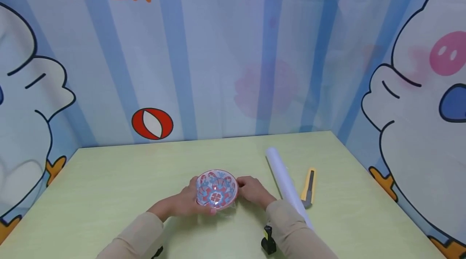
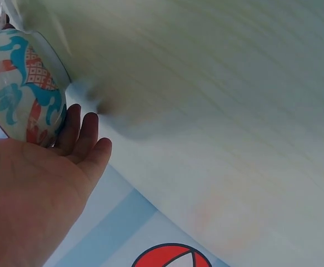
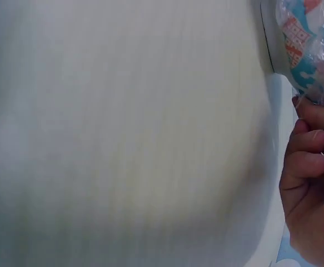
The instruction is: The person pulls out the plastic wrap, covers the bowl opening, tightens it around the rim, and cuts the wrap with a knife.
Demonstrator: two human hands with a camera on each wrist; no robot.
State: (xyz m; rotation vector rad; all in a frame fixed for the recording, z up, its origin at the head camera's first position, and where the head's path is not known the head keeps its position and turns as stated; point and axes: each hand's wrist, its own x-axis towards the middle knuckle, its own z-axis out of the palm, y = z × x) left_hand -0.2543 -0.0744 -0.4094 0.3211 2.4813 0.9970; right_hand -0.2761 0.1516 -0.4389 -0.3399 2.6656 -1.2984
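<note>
A bowl (image 1: 216,190) patterned in red, blue and white is tilted so that its inside faces the head camera. My left hand (image 1: 188,201) grips it from the left, the thumb at the near rim. In the left wrist view, the fingers of that hand (image 2: 45,178) curve under the patterned outer wall of the bowl (image 2: 25,89). Crinkled clear plastic wrap (image 3: 323,61) covers the bowl's outside in the right wrist view. At the bowl's right side, my right hand (image 1: 255,191) pinches the wrap between thumb and forefinger, its other fingers (image 3: 300,169) curled.
To the right, a long white roll (image 1: 285,180) lies slanting, partly under the right sleeve. Beside it is a yellow box cutter (image 1: 309,188). A small black device (image 1: 268,242) shows at the right forearm. A printed curtain (image 1: 225,48) borders the pale table (image 1: 120,182).
</note>
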